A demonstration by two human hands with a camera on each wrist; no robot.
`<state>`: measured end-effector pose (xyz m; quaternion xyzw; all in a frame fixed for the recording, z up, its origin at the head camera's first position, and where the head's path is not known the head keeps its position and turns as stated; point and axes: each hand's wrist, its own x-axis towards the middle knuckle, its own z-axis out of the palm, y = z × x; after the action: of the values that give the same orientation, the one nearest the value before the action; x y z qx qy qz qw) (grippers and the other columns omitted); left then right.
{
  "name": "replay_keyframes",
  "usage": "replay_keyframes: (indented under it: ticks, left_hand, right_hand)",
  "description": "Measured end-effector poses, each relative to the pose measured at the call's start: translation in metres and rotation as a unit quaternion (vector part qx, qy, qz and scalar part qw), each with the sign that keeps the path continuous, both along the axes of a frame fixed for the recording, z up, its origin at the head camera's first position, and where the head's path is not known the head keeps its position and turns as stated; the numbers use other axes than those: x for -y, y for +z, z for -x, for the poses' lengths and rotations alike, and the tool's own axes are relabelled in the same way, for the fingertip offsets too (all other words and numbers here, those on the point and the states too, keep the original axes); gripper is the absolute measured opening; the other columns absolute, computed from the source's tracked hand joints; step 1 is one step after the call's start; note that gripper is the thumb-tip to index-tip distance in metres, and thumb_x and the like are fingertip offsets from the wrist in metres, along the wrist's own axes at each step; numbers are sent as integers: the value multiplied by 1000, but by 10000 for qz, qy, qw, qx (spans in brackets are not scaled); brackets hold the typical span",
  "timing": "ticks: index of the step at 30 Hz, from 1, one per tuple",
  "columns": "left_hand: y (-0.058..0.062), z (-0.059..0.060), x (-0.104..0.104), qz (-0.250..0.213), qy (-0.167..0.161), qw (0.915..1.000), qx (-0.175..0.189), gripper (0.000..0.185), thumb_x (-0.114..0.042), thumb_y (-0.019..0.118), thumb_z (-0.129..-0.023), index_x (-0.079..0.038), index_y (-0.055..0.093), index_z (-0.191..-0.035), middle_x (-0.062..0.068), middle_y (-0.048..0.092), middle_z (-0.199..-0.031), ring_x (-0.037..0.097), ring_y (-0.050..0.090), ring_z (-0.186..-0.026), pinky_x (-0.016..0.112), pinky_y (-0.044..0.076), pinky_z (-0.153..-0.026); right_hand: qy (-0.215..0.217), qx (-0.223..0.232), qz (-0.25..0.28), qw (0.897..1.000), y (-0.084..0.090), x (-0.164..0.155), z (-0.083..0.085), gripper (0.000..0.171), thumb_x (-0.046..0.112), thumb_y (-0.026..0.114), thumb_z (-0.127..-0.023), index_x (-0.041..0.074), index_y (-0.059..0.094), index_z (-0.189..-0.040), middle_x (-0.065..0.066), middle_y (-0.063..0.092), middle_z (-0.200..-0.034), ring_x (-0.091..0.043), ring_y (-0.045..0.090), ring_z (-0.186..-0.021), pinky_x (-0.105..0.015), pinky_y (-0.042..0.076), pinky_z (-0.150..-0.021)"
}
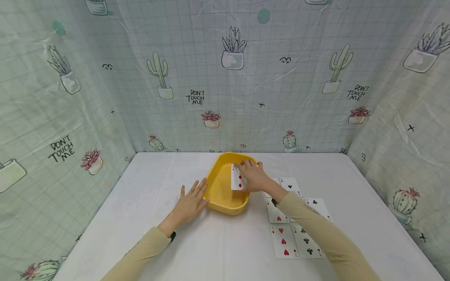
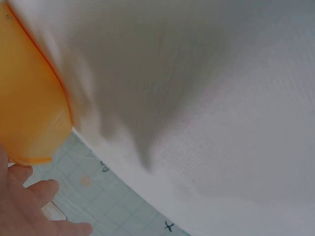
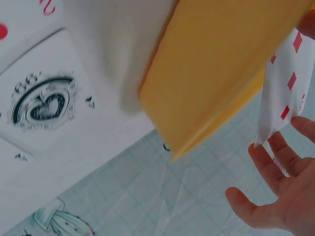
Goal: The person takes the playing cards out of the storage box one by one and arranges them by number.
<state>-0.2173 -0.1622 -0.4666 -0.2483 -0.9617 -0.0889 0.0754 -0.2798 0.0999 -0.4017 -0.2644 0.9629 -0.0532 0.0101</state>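
Right hand [image 1: 254,177] holds a diamond playing card [image 1: 238,180] over the interior of the yellow tray [image 1: 215,195], fingers on the card's right edge and top; the card sits face-up, slightly tilted, at about 2 o'clock inside the tray. In the right wrist view the card [image 3: 281,93] lies against the fingertips [image 3: 268,160]; the pinch itself is partly hidden, but the card is carried by this hand.

Left hand [image 1: 190,203] lies flat on the white tablecloth [image 1: 140,203], fingers straight, tips touching the tray's outer wall at 9 o'clock. It holds nothing.

Handling judgement: the card looks thin, very light, flexible and glossy, so likely to slip or bend. Best taken by a long edge or corner between thumb and fingers; lying flat on cloth it would need an edge lifted first. The tray looks like rigid, light plastic and may slide on the cloth unless braced.

Other playing cards [image 1: 288,234] lie face-up in rows at 4 o'clock from the tray, hearts and clubs, partly under the right sleeve [image 1: 327,238].
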Motion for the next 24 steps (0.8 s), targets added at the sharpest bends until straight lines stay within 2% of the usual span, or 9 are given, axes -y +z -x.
replay_keyframes:
  ticks: [5, 7, 14, 24]
  left_hand:
    - [-2, 0, -1, 34, 24, 9999, 94, 59, -44, 33, -94, -12, 21, -143, 2, 14, -151, 31, 20, -136, 68, 15, -98]
    - [-2, 1, -1, 61, 48, 9999, 99, 59, -44, 33, -94, -12, 21, -143, 2, 14, -151, 30, 20, -137, 68, 15, -98]
    - [2, 4, -2, 34, 16, 9999, 123, 60, -45, 32, -94, -12, 20, -143, 1, 13, -151, 30, 18, -137, 68, 13, -98]
    - [-1, 4, -1, 33, 85, 9999, 113, 59, -45, 32, -94, -12, 22, -143, 1, 14, -151, 31, 20, -137, 68, 15, -98]
  right_hand:
    - [159, -491, 209, 9985, 6, -13, -5, 87, 39, 75, -66, 13, 33, -137, -11, 40, -126, -31, 34, -115, -60, 27, -91]
    - [169, -548, 230, 9981, 6, -14, -7, 85, 38, 74, -67, 13, 33, -136, -11, 41, -124, -31, 35, -114, -59, 28, -92]
    - [61, -144, 104, 9998, -2, -7, -3, 83, 37, 74, -67, 13, 35, -136, -10, 42, -124, -31, 36, -116, -62, 27, -93]
    - [25, 351, -600, 9976, -24, 19, 0, 84, 53, 69, -68, 12, 38, -134, -9, 43, -129, -30, 37, -119, -60, 24, -99]
